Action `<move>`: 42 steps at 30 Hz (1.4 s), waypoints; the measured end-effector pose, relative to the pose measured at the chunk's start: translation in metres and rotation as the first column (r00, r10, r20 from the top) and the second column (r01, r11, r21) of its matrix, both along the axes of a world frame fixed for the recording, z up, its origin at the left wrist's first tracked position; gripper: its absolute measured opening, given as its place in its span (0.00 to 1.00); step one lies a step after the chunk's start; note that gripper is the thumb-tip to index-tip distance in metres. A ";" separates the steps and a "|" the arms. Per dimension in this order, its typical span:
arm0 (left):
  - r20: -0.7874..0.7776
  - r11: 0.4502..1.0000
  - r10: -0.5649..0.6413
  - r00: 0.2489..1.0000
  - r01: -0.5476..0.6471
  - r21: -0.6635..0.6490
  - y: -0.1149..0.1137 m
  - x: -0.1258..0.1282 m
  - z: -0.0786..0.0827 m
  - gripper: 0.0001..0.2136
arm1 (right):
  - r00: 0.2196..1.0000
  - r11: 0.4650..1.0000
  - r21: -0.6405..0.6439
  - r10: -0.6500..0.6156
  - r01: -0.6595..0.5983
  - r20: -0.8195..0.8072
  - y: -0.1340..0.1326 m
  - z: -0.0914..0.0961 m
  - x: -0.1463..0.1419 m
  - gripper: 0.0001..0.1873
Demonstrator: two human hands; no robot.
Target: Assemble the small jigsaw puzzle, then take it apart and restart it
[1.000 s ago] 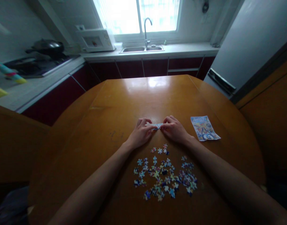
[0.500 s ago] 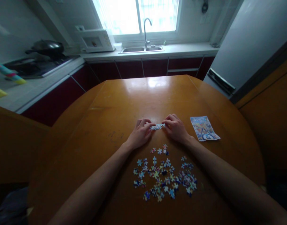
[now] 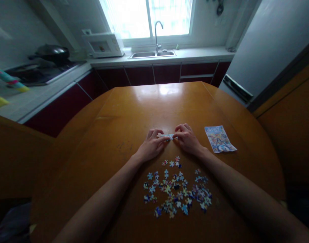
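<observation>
A short strip of joined jigsaw puzzle pieces, pale blue and white, lies on the table between my two hands. My left hand has its fingers closed on the strip's left end, the thumb along its near edge. At the right end, my right hand is curled, with thumb and fingers on the strip. The fingers hide both ends. Closer to me spreads a pile of loose puzzle pieces in mixed colours, with several pieces lying apart between the pile and my hands.
A picture sheet lies on the wooden table to the right of my right hand. Beyond the table are a counter with a sink, a microwave, a wok on the stove at left, and a fridge at right.
Both thumbs have moved inward along the near edge of the strip, covering more of it. The loose pieces and the picture sheet stay where they were.
</observation>
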State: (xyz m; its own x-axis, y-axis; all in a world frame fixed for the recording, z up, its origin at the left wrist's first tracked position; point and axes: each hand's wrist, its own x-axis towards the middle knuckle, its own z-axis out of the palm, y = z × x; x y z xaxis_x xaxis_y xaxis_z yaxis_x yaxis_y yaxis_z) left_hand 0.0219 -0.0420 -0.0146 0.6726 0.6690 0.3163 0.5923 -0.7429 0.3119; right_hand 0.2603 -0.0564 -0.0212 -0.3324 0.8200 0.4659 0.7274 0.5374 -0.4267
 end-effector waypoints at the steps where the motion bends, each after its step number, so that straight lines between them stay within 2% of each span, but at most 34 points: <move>1: -0.007 1.000 0.001 1.000 -0.001 0.001 0.000 0.000 0.000 0.15 | 1.000 1.000 -0.007 0.006 -0.006 0.009 0.000 0.000 0.000 0.10; 11: 0.010 1.000 0.006 1.000 -0.005 -0.004 0.001 0.001 0.000 0.16 | 1.000 0.996 -0.086 0.000 0.001 0.019 0.000 0.002 -0.004 0.10; 31: -0.016 1.000 0.003 1.000 -0.002 0.027 -0.001 0.001 -0.001 0.13 | 0.999 0.997 -0.073 -0.009 0.011 0.039 -0.001 -0.002 -0.007 0.10; 35: -0.008 1.000 0.001 1.000 -0.001 0.005 -0.001 0.002 0.001 0.13 | 0.998 0.998 -0.060 0.028 -0.031 -0.059 0.000 0.000 -0.005 0.12; 37: 0.028 1.000 0.007 1.000 -0.007 -0.016 -0.001 0.001 0.002 0.17 | 0.990 1.000 -0.019 0.009 -0.011 -0.139 0.000 0.003 -0.004 0.13; 40: 0.110 0.999 0.025 0.994 -0.022 -0.036 -0.001 0.001 0.002 0.22 | 0.977 0.999 0.030 -0.021 0.027 -0.210 -0.006 0.013 -0.007 0.15; 42: 0.146 0.999 0.036 0.989 -0.031 -0.038 -0.001 0.001 0.001 0.22 | 0.976 0.999 0.046 0.022 -0.013 -0.218 -0.016 0.023 -0.013 0.14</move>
